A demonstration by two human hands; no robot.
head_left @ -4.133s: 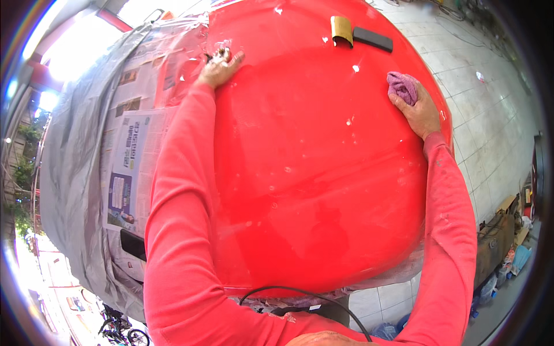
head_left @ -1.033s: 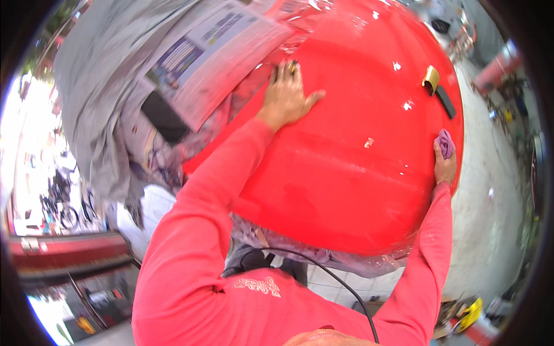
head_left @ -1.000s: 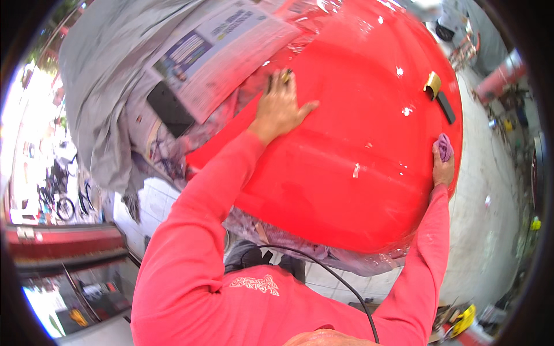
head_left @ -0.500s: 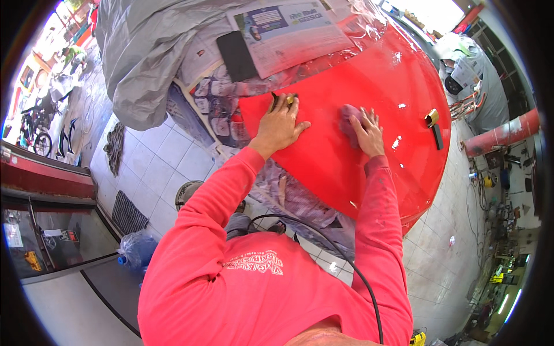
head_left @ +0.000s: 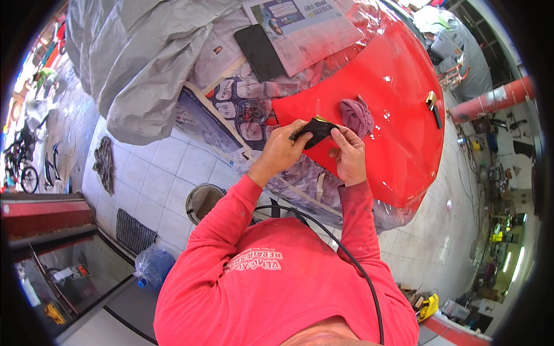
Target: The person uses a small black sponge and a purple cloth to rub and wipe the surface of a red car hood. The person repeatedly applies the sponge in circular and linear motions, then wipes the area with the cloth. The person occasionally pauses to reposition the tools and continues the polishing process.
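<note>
Between my hands, over the near edge of a red car hood (head_left: pixel 398 158), is a folded piece of black sandpaper (head_left: pixel 317 132) with a gold-coloured edge. My left hand (head_left: pixel 281 149) pinches its left end. The fingertips of my right hand (head_left: pixel 351 158) grip the right end. Just beyond my right hand, a crumpled purple rag (head_left: pixel 357 117) lies on the wet red paint, touched by neither hand. Farther right on the hood rests a small black strip with a gold-coloured piece (head_left: pixel 433 106) at its end.
Newspaper (head_left: pixel 311 34) and a black phone (head_left: pixel 259 52) lie beyond the hood's left edge, beside a grey cover (head_left: pixel 144 75). A bucket (head_left: pixel 205 203) stands on the tiles near my legs. A black hose (head_left: pixel 358 265) crosses my front. At right is a red post (head_left: pixel 490 99).
My right hand has let go of the purple rag, leaving it on the hood. Both hands have drawn nearer and together, now holding the sandpaper that was under my left hand.
</note>
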